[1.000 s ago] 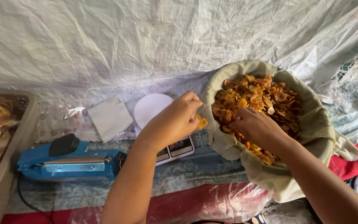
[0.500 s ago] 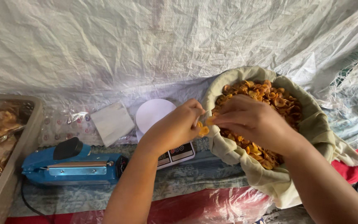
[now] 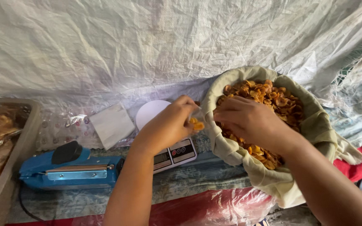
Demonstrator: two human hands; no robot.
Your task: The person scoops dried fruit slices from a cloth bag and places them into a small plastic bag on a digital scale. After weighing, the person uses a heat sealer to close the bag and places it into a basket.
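My left hand (image 3: 168, 124) pinches a small clear plastic bag (image 3: 196, 121) with a few orange chips in it, held over a small digital kitchen scale (image 3: 170, 146) with a round white platform. My right hand (image 3: 250, 119) is cupped with its fingers closed, right beside the bag's mouth and above the rim of a large cloth-lined sack (image 3: 273, 167) full of orange-brown fried chips (image 3: 281, 100). What the right fingers hold is hidden, likely chips.
A blue heat sealer (image 3: 70, 169) lies to the left of the scale. A stack of clear bags (image 3: 111, 123) lies behind it. A tray (image 3: 3, 184) of packed chips is at the far left. White plastic sheeting (image 3: 147, 46) hangs behind everything.
My right hand rose out of the chips in the sack and came left to the little bag in my left hand. The left hand stayed over the scale.
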